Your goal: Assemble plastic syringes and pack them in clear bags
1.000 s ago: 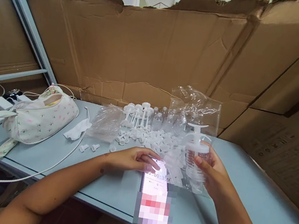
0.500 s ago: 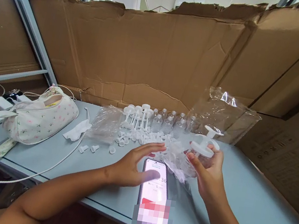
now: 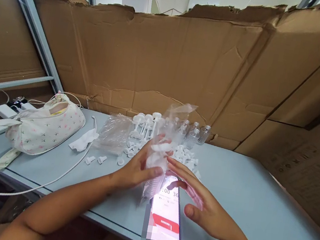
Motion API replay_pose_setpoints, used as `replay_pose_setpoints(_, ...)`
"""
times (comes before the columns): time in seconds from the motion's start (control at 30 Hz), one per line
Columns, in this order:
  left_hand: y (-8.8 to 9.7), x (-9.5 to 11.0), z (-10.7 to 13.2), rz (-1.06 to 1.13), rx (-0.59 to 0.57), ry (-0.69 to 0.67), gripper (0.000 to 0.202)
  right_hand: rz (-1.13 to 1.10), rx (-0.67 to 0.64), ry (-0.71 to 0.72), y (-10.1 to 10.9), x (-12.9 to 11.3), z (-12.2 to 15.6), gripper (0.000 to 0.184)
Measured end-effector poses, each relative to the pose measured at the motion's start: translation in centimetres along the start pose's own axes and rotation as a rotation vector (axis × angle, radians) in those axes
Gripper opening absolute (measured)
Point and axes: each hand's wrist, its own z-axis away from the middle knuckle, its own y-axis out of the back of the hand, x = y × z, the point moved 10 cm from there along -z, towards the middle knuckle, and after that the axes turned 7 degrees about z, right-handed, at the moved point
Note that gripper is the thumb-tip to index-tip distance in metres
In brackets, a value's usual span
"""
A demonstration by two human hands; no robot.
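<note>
My left hand (image 3: 136, 167) is closed around an upright clear plastic bag (image 3: 179, 113) with white plastic parts (image 3: 156, 161) and something clear and ribbed inside; blur hides the details. My right hand (image 3: 196, 193) is just right of the bag, its fingers spread and the thumb apart. Beneath the hands a lit phone (image 3: 168, 207) shows large digits and a red button. Small white caps (image 3: 186, 157) lie heaped behind the hands. Clear ribbed bottles (image 3: 192, 135) stand at the back, beside white pump-like pieces with long stems (image 3: 147, 124).
A folded stack of clear plastic bags (image 3: 113, 132) lies left of the caps, near a crumpled white tissue (image 3: 83, 140). A floral cloth bag (image 3: 45, 125) and a white cable (image 3: 55, 178) occupy the table's left side. Cardboard walls (image 3: 146, 56) enclose the back and right.
The bag with the white parts has passed from my right hand on the right to my left hand near the middle. My right hand has moved left and opened.
</note>
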Motion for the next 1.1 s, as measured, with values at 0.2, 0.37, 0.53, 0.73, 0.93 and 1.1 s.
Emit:
replay_pose_setpoints(0.2, -0.9, -0.1, 0.0, 0.592, 0.054, 0.224, 0.06, -0.277, 0.415, 0.162, 5.1, -1.1, 1.1, 0.036)
replay_pose_setpoints(0.37, -2.1, -2.8, 0.9, 0.781, 0.031, 0.422, 0.063, -0.341, 0.631, -0.005, 7.4, 1.4, 1.6, 0.049)
replay_pose_setpoints(0.53, -2.9, -6.4, 2.1, 0.779, 0.01, 0.554, 0.066, -0.344, 0.57, -0.302, 5.9, 4.5, 1.0, 0.05)
replay_pose_setpoints(0.73, -3.0, -8.0, 2.5, 0.649, -0.075, 0.613, 0.068, -0.294, 0.653, -0.374, 6.7, 5.3, 1.5, 0.032)
replay_pose_setpoints(0.93, 1.6, -6.8, 0.3, 0.363, 0.17, 0.466, 0.05, -0.273, 0.606, -0.354, 6.4, 5.5, 1.2, 0.023)
replay_pose_setpoints(1.1, 4.5, -4.4, -0.9, 0.103, 0.298, 0.352, 0.042, -0.26, 0.55, -0.379, 5.6, 5.7, 0.7, 0.026)
